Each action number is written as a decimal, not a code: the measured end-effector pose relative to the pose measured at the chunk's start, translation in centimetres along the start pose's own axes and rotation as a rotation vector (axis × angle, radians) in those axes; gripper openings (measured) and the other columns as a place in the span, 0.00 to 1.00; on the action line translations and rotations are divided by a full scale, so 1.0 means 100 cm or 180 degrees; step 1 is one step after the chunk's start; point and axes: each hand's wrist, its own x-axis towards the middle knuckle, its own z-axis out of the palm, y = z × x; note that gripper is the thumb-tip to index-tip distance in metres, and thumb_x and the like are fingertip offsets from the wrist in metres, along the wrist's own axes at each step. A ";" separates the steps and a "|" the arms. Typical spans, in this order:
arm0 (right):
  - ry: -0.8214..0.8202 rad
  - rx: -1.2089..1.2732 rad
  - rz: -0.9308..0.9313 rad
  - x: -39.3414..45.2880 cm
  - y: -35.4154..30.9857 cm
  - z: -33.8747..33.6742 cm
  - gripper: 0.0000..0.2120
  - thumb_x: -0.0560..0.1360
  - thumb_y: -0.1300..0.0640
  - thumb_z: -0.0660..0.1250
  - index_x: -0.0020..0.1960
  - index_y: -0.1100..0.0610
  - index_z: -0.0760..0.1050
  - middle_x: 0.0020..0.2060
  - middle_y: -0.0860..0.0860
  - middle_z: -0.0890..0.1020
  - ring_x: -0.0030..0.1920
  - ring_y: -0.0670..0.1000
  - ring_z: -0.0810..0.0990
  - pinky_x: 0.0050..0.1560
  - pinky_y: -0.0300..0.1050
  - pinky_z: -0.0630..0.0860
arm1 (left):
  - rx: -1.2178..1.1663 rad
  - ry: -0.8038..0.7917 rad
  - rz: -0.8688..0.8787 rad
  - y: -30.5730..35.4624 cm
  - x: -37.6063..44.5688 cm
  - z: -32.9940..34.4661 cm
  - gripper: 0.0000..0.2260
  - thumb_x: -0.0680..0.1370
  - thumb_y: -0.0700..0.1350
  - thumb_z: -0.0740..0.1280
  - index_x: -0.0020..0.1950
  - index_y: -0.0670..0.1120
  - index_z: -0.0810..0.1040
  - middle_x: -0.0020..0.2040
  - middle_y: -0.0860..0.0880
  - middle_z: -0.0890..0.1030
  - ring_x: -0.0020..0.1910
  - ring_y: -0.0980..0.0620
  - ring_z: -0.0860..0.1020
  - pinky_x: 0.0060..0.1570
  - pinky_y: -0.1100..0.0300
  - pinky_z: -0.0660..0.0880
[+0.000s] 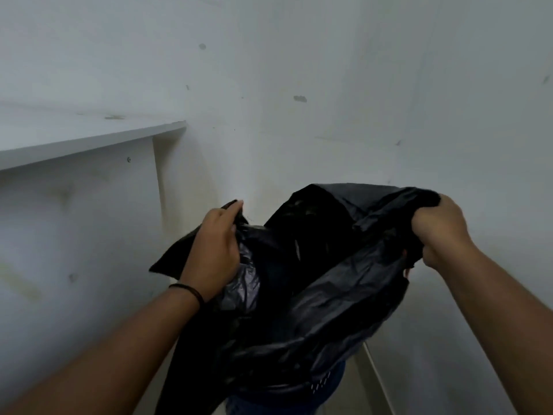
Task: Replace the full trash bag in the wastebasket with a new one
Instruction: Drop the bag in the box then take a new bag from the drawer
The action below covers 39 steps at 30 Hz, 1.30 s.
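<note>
Both hands are gripping a black trash bag: the left hand is pinching its left edge, the right hand is clenching its right edge, spreading it above a blue wastebasket beside a white desk.

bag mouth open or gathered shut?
Open: left hand and right hand grip opposite edges of the black trash bag, spreading its mouth apart.
</note>
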 end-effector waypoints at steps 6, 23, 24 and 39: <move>0.0177 -0.0382 -0.0601 -0.006 0.009 -0.001 0.12 0.72 0.59 0.55 0.54 0.59 0.69 0.49 0.57 0.75 0.45 0.57 0.74 0.44 0.47 0.67 | 0.0355 -0.0910 0.0205 -0.034 -0.025 0.020 0.19 0.77 0.38 0.65 0.68 0.37 0.70 0.53 0.43 0.72 0.51 0.49 0.71 0.54 0.73 0.59; -0.1933 -0.1209 -0.0807 -0.038 0.057 0.085 0.10 0.75 0.63 0.54 0.53 0.53 0.68 0.44 0.51 0.76 0.43 0.50 0.75 0.35 0.40 0.70 | 0.0379 -0.3578 0.0247 -0.068 -0.130 0.090 0.27 0.69 0.69 0.64 0.59 0.53 0.78 0.52 0.53 0.81 0.49 0.55 0.76 0.55 0.61 0.68; -0.1964 -0.1010 -0.0682 -0.037 0.058 0.089 0.10 0.75 0.63 0.54 0.54 0.53 0.69 0.45 0.52 0.76 0.44 0.51 0.76 0.37 0.42 0.73 | 0.0417 -0.3696 0.0148 -0.071 -0.132 0.093 0.21 0.71 0.63 0.67 0.56 0.51 0.80 0.49 0.51 0.82 0.46 0.55 0.77 0.49 0.63 0.70; -0.1608 0.0032 -0.0611 0.000 0.066 0.115 0.15 0.74 0.66 0.55 0.44 0.46 0.70 0.46 0.50 0.78 0.48 0.51 0.78 0.51 0.51 0.79 | 0.0408 -0.2956 -0.0727 -0.093 -0.118 0.147 0.09 0.76 0.44 0.65 0.47 0.41 0.83 0.48 0.43 0.80 0.46 0.47 0.77 0.44 0.58 0.74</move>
